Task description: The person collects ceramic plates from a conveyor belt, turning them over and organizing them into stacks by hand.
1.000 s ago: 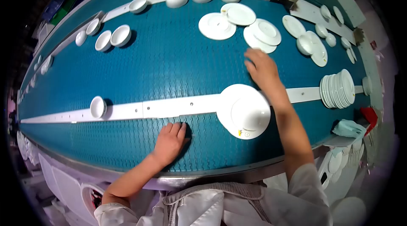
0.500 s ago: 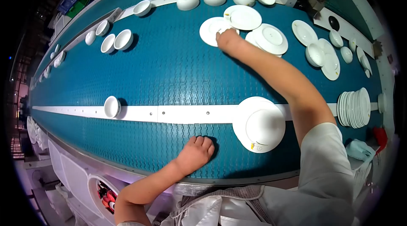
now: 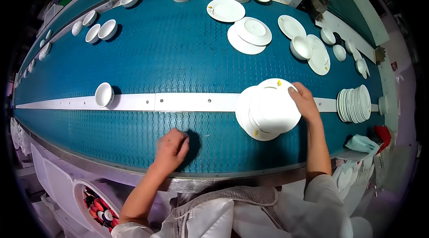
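And there the right hand's [image 3: 306,103] grip pinched a plate [image 3: 279,110] by its rim, right of centre, likely keeping fingers clear of the plates [image 3: 242,109] beneath! Lower centre, the left hand [image 3: 170,148], fingers curled together, hovered above the belt [image 3: 214,144], seemingly spare.

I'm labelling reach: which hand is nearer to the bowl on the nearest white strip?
Left: the left hand is right of the bowl and closer in; the right hand, gripping a plate, is farther right.

Hands [image 3: 171,149] reach over a teal belt [image 3: 178,55] bearing white dishes [image 3: 226,10].
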Available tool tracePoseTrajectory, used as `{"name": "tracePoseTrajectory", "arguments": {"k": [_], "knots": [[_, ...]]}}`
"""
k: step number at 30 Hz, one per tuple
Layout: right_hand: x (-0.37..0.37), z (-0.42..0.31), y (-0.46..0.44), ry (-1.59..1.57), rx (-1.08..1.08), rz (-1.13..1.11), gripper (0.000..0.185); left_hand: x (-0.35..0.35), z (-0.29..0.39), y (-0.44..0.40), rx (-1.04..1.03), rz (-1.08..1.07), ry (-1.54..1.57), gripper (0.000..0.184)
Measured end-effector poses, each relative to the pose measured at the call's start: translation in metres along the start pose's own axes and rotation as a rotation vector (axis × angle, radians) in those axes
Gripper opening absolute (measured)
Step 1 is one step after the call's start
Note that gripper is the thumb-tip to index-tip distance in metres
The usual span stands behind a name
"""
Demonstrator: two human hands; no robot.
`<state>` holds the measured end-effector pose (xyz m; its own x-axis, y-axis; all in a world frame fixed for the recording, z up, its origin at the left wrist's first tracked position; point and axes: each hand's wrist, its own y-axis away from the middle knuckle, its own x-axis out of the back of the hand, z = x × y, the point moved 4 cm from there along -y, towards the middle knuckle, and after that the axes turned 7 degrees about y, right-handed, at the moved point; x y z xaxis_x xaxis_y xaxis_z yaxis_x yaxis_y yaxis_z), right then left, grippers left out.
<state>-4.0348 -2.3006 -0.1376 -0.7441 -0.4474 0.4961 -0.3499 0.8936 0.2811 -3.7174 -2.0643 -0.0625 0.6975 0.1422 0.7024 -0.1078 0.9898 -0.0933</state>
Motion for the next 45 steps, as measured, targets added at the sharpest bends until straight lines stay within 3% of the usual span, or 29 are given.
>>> {"name": "tracePoseTrajectory", "arguments": {"k": [2,3,5,7,9,11,13,14,15,17,18,20,21,23,26,28,29,31,32,34,35,36,37,38,40,42,43,44,45], "knots": [[0.008,0.009,0.000,0.529,0.165,0.113,0.024,0.020,0.013,0.019,0.189,0.106,0.060,0.004],[0.013,-0.010,-0.002,0.600,0.263,0.150,0.024,0.033,0.015,0.036,0.210,0.233,0.022,0.003],[0.014,-0.025,-0.028,0.634,0.471,0.286,0.023,0.055,0.010,0.092,0.511,0.479,-0.022,0.005],[0.000,-0.040,-0.067,0.771,0.701,0.359,0.031,0.072,0.025,0.137,0.686,0.346,-0.704,0.008],[-0.028,-0.049,-0.117,0.977,0.909,0.428,0.039,0.054,0.040,0.156,0.582,0.140,-0.985,0.011],[-0.056,-0.049,-0.167,1.152,1.134,0.521,0.040,0.017,0.056,0.125,0.605,0.185,-0.727,0.007],[-0.067,-0.060,-0.197,1.188,1.083,0.201,0.037,-0.038,0.074,0.070,0.445,0.153,-0.596,0.009],[-0.068,-0.064,-0.204,1.215,1.047,0.040,0.036,-0.067,0.074,0.042,0.281,0.115,-0.550,0.019],[-0.061,-0.067,-0.206,1.163,1.030,0.050,0.039,-0.096,0.077,0.016,0.170,0.064,-0.560,0.028],[-0.036,-0.075,-0.210,1.073,0.982,0.086,0.045,-0.146,0.072,-0.025,0.056,-0.043,-0.591,0.023],[-0.003,-0.075,-0.198,0.808,1.032,0.218,0.036,-0.164,0.062,-0.031,0.011,-0.075,-0.621,0.019],[0.067,-0.058,-0.156,0.312,0.625,0.261,0.025,-0.197,0.043,-0.036,-0.073,-0.137,-0.679,0.013],[0.091,-0.032,-0.133,0.048,0.402,0.144,0.027,-0.204,0.043,-0.039,-0.140,-0.152,-0.664,0.012],[0.105,0.021,-0.087,-0.280,0.175,-0.022,0.029,-0.210,0.041,-0.041,-0.262,-0.177,-0.647,0.009],[0.092,0.076,-0.039,-0.150,0.063,-0.180,0.021,-0.220,0.042,-0.044,-0.453,-0.236,-0.556,0.011],[0.092,0.065,-0.027,0.307,0.352,0.067,0.015,-0.219,0.050,-0.050,-0.547,-0.229,-0.524,0.011],[0.095,0.054,-0.026,0.471,0.547,0.210,0.013,-0.211,0.059,-0.051,-0.437,-0.248,-0.538,0.011],[0.099,0.025,-0.025,0.462,0.651,0.123,0.011,-0.181,0.074,-0.046,-0.219,-0.263,-0.573,0.013],[0.101,0.013,-0.022,0.453,0.700,0.078,0.010,-0.154,0.086,-0.032,-0.212,-0.083,-0.608,0.017],[0.092,0.005,-0.005,0.425,0.902,-0.079,0.010,-0.091,0.094,0.021,0.074,0.238,-0.698,0.018],[0.088,0.000,-0.001,0.413,1.025,-0.151,0.010,-0.061,0.084,0.063,0.324,0.384,-0.868,0.015],[0.086,-0.001,-0.004,0.448,1.026,-0.162,0.010,-0.034,0.067,0.117,0.577,0.387,-1.162,0.009],[0.084,-0.001,-0.006,0.481,1.027,-0.183,0.011,-0.010,0.054,0.179,0.580,0.299,-1.419,0.008],[0.081,-0.006,-0.009,0.513,1.022,-0.209,0.013,0.004,0.059,0.234,0.647,0.339,-1.571,0.010],[0.066,-0.016,-0.041,0.544,0.953,-0.189,0.020,0.019,0.058,0.265,0.931,0.512,-1.364,0.013],[0.037,-0.035,-0.089,0.613,0.914,-0.126,0.030,0.034,0.034,0.254,1.257,0.727,-0.565,0.015],[0.016,-0.043,-0.119,0.664,0.913,-0.077,0.037,0.025,0.042,0.193,0.912,0.687,-0.744,0.018],[-0.008,-0.047,-0.151,0.692,0.913,-0.007,0.042,0.008,0.045,0.135,0.732,0.759,-0.599,0.016],[-0.032,-0.048,-0.179,0.717,0.911,0.071,0.048,-0.005,0.045,0.080,0.438,0.643,-0.758,0.018]]}}
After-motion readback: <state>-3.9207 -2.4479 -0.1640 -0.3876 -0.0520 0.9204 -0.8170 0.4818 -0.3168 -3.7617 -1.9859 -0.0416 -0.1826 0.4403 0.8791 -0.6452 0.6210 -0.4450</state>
